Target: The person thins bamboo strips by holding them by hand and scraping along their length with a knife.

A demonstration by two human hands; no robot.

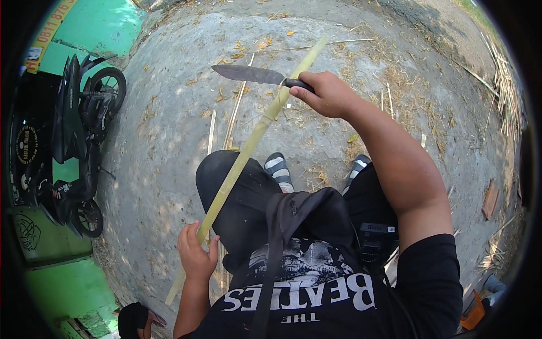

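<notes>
A long, pale green split bamboo strip (pixel 244 159) runs slantwise from the lower left, over my left thigh, to the far middle. Its lower part lies in my left hand (pixel 196 251), whose fingers and thumb close round it near my left hip. My right hand (pixel 330 95) is stretched out ahead, gripping a large knife (pixel 248 73) by its black handle. The broad, dark, pointed blade points left. It crosses the strip near the far end, with its base close to or touching the bamboo; contact cannot be made out for certain.
Thin bamboo sticks (pixel 231 121) and dry leaves lie on the concrete ground (pixel 164 113). A black motorcycle (pixel 84 135) stands at left beside a green wall. At far right is a pile of bamboo sticks (pixel 505 85). Another person (pixel 135 319) is partly visible at lower left.
</notes>
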